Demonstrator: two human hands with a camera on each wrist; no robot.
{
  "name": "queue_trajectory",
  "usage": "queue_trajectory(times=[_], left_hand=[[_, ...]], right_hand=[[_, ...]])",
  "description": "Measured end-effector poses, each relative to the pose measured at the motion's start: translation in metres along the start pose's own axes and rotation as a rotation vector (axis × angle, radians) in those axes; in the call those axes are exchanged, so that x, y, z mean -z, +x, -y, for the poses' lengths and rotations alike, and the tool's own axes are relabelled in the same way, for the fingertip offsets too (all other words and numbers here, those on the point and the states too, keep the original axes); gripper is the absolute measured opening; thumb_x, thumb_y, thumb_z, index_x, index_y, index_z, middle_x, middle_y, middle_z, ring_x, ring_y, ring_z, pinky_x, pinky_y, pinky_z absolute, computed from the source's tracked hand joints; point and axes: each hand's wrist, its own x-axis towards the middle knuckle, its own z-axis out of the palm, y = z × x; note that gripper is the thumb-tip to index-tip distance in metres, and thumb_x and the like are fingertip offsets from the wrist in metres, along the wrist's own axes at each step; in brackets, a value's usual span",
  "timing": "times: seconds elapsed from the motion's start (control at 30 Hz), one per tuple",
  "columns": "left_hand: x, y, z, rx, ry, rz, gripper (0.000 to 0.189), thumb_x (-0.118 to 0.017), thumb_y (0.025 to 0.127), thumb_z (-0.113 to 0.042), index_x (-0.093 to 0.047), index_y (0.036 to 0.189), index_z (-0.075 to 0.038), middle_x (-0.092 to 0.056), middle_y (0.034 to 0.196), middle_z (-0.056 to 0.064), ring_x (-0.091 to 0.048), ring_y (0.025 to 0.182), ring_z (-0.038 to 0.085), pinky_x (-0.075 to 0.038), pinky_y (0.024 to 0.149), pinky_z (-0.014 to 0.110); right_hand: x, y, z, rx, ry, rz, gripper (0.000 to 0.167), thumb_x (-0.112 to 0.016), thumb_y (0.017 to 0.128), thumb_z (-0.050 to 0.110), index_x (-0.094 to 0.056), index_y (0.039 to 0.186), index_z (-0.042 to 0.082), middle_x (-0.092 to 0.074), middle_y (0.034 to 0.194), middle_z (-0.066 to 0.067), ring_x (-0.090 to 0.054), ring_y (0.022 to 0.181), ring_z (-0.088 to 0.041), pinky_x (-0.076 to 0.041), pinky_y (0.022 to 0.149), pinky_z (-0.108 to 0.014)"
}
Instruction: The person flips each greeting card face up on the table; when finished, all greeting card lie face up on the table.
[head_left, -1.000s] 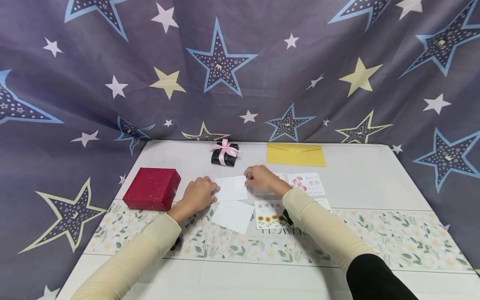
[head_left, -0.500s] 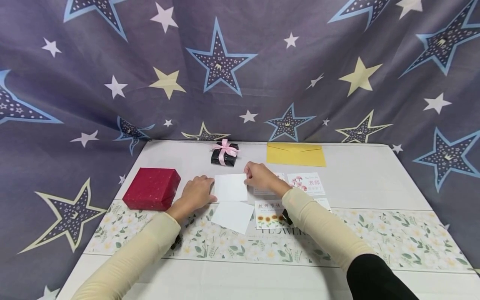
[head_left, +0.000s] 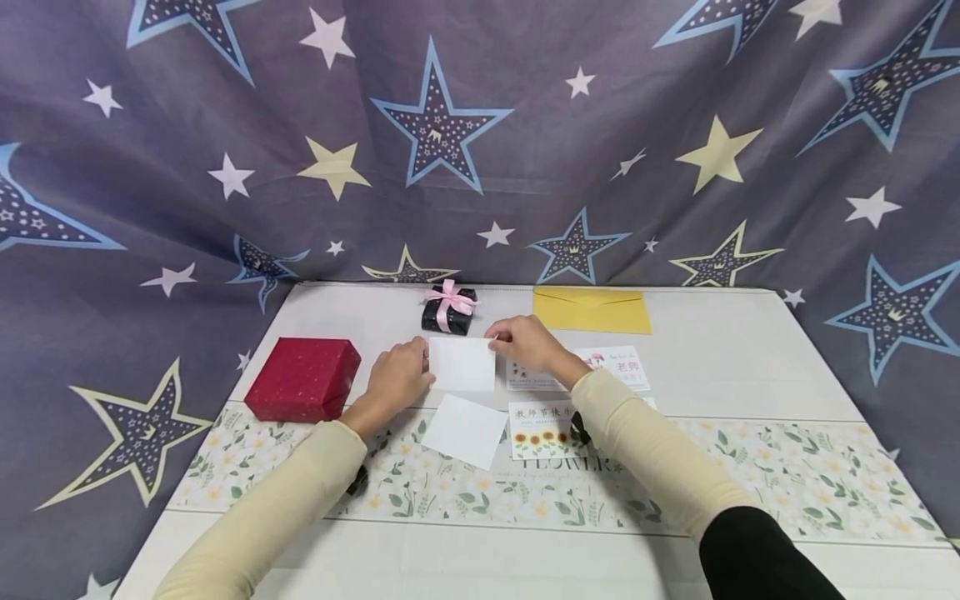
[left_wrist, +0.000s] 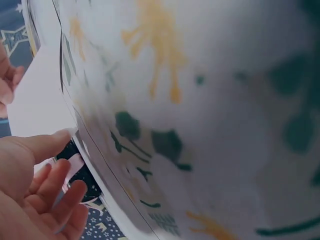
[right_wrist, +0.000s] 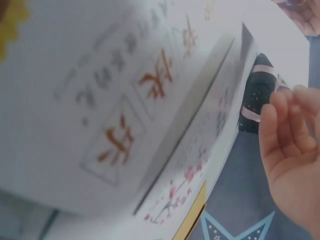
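Note:
A blank white card (head_left: pixel 462 365) is lifted at the middle of the table, its face toward me, both hands at its edges. My left hand (head_left: pixel 397 372) pinches its left edge; in the left wrist view the thumb lies along the card (left_wrist: pixel 37 100) with the other fingers curled behind. At the upper right corner my right hand (head_left: pixel 525 342) pinches it between thumb and fingers. Just below lies a second white card (head_left: pixel 465 431), turned at an angle. Printed cards, one with sunflowers (head_left: pixel 542 437) and one with pink flowers (head_left: pixel 626 367), lie to the right, partly under my right forearm.
A red wrapped box (head_left: pixel 303 379) stands left of my left hand. Behind the lifted card is a small black gift box (head_left: pixel 442 317) with a pink ribbon. A yellow envelope (head_left: pixel 592 310) lies at the back. The starry curtain (head_left: pixel 300 208) hangs behind the table.
The upper white card has been straightened, then raised and moved slightly away from me, opening a gap above the lower card. Both hands have moved up with it.

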Motion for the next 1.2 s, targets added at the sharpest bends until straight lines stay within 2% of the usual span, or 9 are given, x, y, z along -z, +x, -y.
queue_trajectory(times=[0.1, 0.23, 0.5, 0.63, 0.77, 1.0, 1.2], left_hand=[[0.0, 0.005, -0.001, -0.004, -0.008, -0.062, 0.021, -0.077, 0.085, -0.017, -0.056, 0.085, -0.014, -0.063, 0.075, 0.003, -0.058, 0.069, 0.023, -0.047, 0.067, 0.042], [0.001, 0.01, -0.002, -0.021, 0.007, -0.126, 0.015, -0.075, 0.087, -0.015, -0.06, 0.084, -0.014, -0.067, 0.076, 0.004, -0.062, 0.069, 0.026, -0.049, 0.065, 0.043], [0.003, 0.017, 0.0, -0.045, 0.012, -0.141, 0.011, -0.076, 0.091, -0.02, -0.071, 0.098, -0.014, -0.076, 0.089, 0.005, -0.071, 0.082, 0.028, -0.055, 0.072, 0.045], [0.003, 0.018, 0.001, -0.042, -0.009, -0.147, 0.006, -0.075, 0.09, -0.018, -0.073, 0.096, -0.017, -0.077, 0.091, 0.004, -0.071, 0.083, 0.026, -0.055, 0.072, 0.045], [0.001, 0.018, 0.001, -0.036, -0.02, -0.117, 0.005, -0.075, 0.09, -0.015, -0.072, 0.091, -0.018, -0.078, 0.093, 0.003, -0.072, 0.083, 0.025, -0.055, 0.07, 0.044], [0.0, 0.016, 0.002, -0.058, -0.047, 0.003, 0.02, -0.071, 0.091, -0.007, -0.079, 0.104, -0.02, -0.079, 0.108, 0.004, -0.074, 0.105, 0.031, -0.058, 0.082, 0.048], [-0.001, 0.016, 0.004, -0.105, -0.014, 0.062, 0.02, -0.067, 0.097, -0.013, -0.08, 0.11, -0.02, -0.077, 0.117, 0.007, -0.071, 0.113, 0.033, -0.056, 0.091, 0.05]], right_hand=[[0.005, -0.001, -0.001, 0.013, 0.023, -0.026, 0.017, -0.067, 0.098, 0.02, -0.079, 0.109, 0.015, -0.073, 0.081, 0.001, -0.052, 0.064, -0.01, -0.043, 0.064, -0.025], [0.01, -0.002, -0.002, 0.012, 0.065, -0.042, 0.02, -0.066, 0.1, 0.023, -0.079, 0.111, 0.012, -0.076, 0.086, 0.0, -0.054, 0.067, -0.011, -0.044, 0.065, -0.026], [0.017, -0.006, -0.002, 0.032, 0.119, -0.018, 0.022, -0.067, 0.099, 0.025, -0.079, 0.111, 0.011, -0.079, 0.097, 0.0, -0.064, 0.075, -0.008, -0.05, 0.068, -0.024], [0.018, -0.008, -0.002, 0.069, 0.103, 0.0, 0.021, -0.069, 0.098, 0.024, -0.08, 0.11, 0.011, -0.08, 0.1, 0.0, -0.064, 0.075, -0.007, -0.05, 0.067, -0.023], [0.015, -0.009, -0.001, 0.112, 0.06, 0.015, 0.019, -0.07, 0.097, 0.023, -0.081, 0.108, 0.012, -0.08, 0.101, 0.001, -0.063, 0.073, -0.007, -0.048, 0.067, -0.022], [0.005, -0.014, -0.001, 0.166, -0.024, 0.094, 0.015, -0.072, 0.096, 0.022, -0.082, 0.105, 0.014, -0.08, 0.102, 0.002, -0.067, 0.08, -0.004, -0.054, 0.076, -0.023], [-0.004, -0.017, -0.002, 0.204, -0.086, 0.135, 0.013, -0.073, 0.095, 0.02, -0.083, 0.102, 0.015, -0.08, 0.098, 0.003, -0.066, 0.077, -0.002, -0.052, 0.077, -0.022]])
